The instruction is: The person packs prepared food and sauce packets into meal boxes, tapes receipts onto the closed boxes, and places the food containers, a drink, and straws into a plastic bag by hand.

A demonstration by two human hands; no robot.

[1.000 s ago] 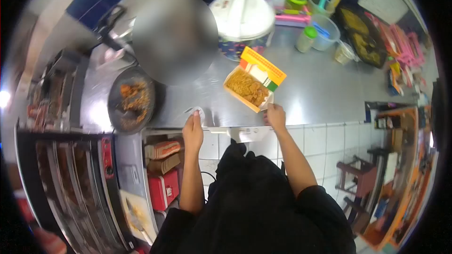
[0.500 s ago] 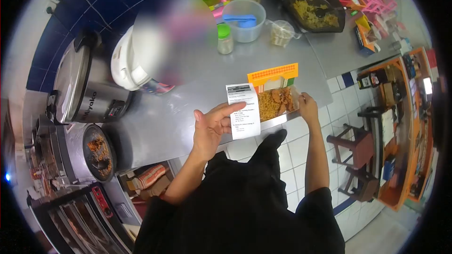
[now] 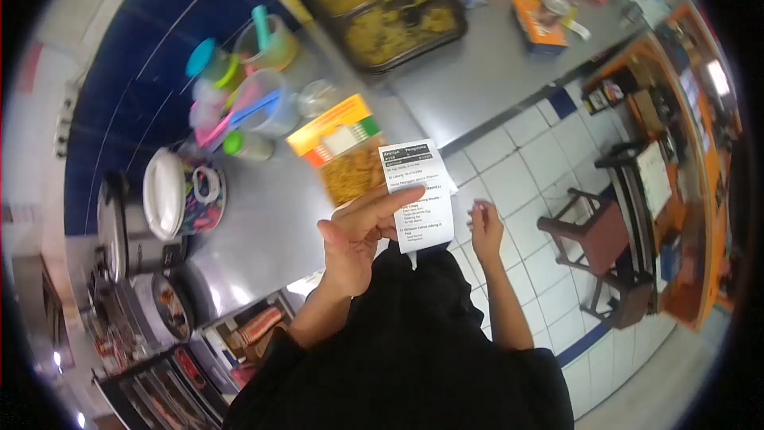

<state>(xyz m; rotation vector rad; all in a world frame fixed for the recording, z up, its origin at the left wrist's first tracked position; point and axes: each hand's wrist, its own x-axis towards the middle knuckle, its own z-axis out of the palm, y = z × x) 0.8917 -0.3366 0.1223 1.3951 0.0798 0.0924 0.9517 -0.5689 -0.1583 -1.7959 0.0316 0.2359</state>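
My left hand (image 3: 358, 243) holds a printed paper slip (image 3: 422, 219) upright between its fingers, text facing me. Partly behind the slip and my fingers, an open yellow-orange box lid (image 3: 334, 135) stands over a box of yellow noodles or rice (image 3: 350, 179) on the steel counter. My right hand (image 3: 484, 227) is to the right of the slip, over the floor, with its fingers apart and nothing seen in them. The lower edge of the box is hidden by my left hand.
Divided black tray with yellow food (image 3: 398, 32) at the counter's back. Clear tubs (image 3: 267, 103) and a green-lidded jar (image 3: 248, 146) stand left of the box. Further left are a white-lidded container (image 3: 163, 195) and a pan (image 3: 171, 306). A stool (image 3: 589, 235) stands on the floor at right.
The view has turned to the right. My left hand came up with the slip and still holds it. My right hand has let go of the box and moved away from it.
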